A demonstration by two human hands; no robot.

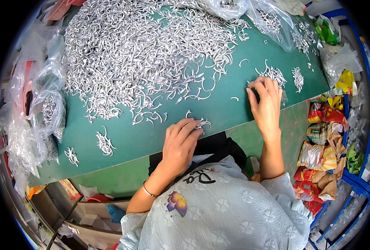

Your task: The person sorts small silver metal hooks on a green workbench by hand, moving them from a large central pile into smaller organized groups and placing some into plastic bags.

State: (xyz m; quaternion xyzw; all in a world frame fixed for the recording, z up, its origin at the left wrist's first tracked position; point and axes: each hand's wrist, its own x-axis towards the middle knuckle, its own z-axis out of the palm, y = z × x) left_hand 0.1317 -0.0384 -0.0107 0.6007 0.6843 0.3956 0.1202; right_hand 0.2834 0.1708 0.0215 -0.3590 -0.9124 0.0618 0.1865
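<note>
A large heap of small curved silver pieces (143, 54) spreads over the green tabletop (231, 112). Near the front edge, my left hand (180, 141) is closed, its fingers bent together around a few curved pieces (203, 123) that poke out past the fingertips. My right hand (266, 104) is farther right, thumb and fingertips brought together in a pinch; whatever is between them is too small to make out. Just beyond it lies a small pile of the same pieces (273, 76). One loose piece (234, 98) rests between my hands.
Small sorted piles lie at the left (105, 143), far left (71, 156) and right (297, 79). Clear plastic bags (47, 100) crowd the left edge; another bag (272, 25) lies at the back right. A blue rack (360, 183) and colourful packages (314, 156) stand right of the table.
</note>
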